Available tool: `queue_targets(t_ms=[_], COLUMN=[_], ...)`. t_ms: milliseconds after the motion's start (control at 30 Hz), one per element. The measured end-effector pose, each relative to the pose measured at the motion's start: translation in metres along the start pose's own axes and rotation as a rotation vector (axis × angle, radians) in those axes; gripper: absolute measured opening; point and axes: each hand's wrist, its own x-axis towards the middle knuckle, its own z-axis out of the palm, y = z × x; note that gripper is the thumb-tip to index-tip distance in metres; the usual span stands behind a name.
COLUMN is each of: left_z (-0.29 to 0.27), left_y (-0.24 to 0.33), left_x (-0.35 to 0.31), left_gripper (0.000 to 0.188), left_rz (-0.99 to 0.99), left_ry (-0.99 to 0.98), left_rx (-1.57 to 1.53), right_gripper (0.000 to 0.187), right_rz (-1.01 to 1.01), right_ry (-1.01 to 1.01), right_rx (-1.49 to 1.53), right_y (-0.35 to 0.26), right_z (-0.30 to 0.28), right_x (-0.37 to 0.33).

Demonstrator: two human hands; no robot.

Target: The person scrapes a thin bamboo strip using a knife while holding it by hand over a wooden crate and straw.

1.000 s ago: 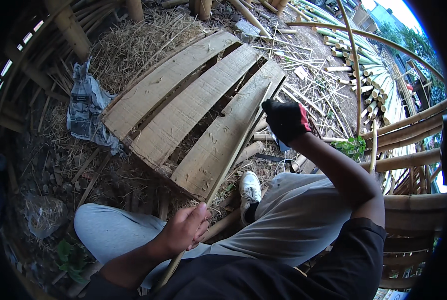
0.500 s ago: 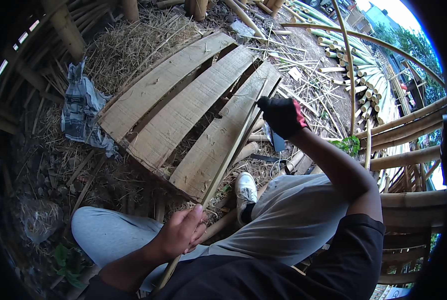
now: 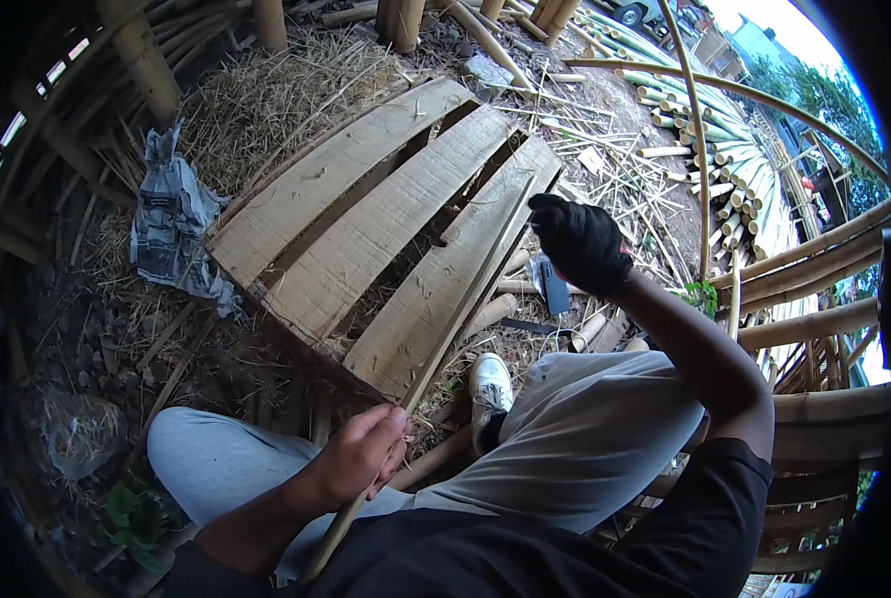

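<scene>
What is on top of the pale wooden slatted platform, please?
On this platform lie thin, curled, pale scraps. A long, narrow, tan bamboo strip passes over its right edge; what it covers there cannot be seen.

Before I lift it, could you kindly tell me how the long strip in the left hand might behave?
The strip is probably light for its length, since it looks so slim. It may be springy rather than floppy, as it extends fairly straight beyond the left hand. Its flat-looking face suggests it would be less apt to roll.
</scene>
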Motion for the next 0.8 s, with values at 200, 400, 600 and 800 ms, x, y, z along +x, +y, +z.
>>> queue_targets(t_ms=[200, 400, 600, 800], left_z=[-0.007, -0.001, -0.004, -0.031], left_y=[-0.004, -0.002, 0.016, 0.032], left_x=[0.008, 0.013, 0.000, -0.017], left_gripper=[0.061, 0.059, 0.047, 0.049], left_rz=[-0.053, -0.060, -0.098, 0.043], left_ry=[-0.064, -0.128, -0.090, -0.016], left_rx=[-0.165, -0.452, -0.482, -0.530], right_gripper=[0.025, 0.021, 0.024, 0.027], right_rz=[-0.005, -0.132, 0.809, 0.846], right_ry=[-0.294, -0.337, -0.069, -0.587], right_rx=[0.455, 0.806, 1.843, 2.327], right_y=[-0.071, -0.122, -0.088, -0.110], right_z=[-0.006, -0.032, -0.018, -0.010], right_x=[0.011, 0.028, 0.010, 0.012])
